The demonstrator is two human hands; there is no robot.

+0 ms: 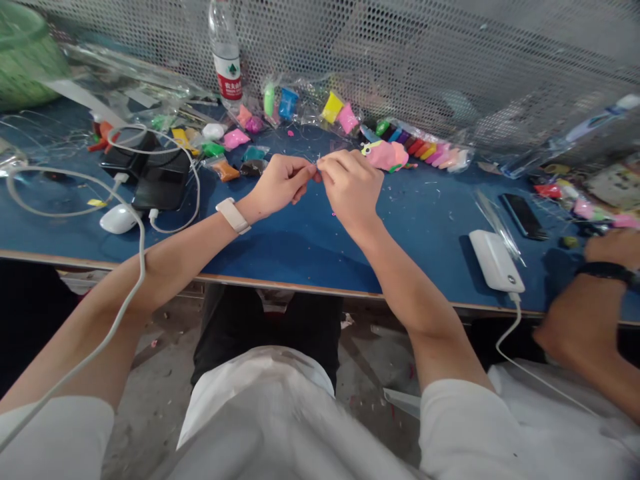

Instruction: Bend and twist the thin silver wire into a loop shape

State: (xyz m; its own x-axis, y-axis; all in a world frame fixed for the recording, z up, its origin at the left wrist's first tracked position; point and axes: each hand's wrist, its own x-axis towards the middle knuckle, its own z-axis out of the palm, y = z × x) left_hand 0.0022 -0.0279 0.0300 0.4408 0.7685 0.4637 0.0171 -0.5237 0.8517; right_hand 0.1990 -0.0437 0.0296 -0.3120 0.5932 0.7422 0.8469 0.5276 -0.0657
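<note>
My left hand (286, 181), with a pale band at its wrist, meets my right hand (350, 185) above the blue table. Both are closed, thumb and fingers pinched together at nearly one spot. Whatever tiny piece sits between the fingertips is too small to name. Just beyond my right hand lies a pink modelling-clay figure (385, 155) with a googly eye and green and yellow bits. Left of my left hand are a packet of orange clay (225, 169) and a packet of dark clay (253, 167).
A water bottle (227, 63) and several clay packets line the mesh panel (400, 53). Cables, a black phone (163, 181) and a white mouse-like device (119, 219) lie left. Right are a white power bank (496, 261), another phone (524, 217) and another person's arm (595, 313).
</note>
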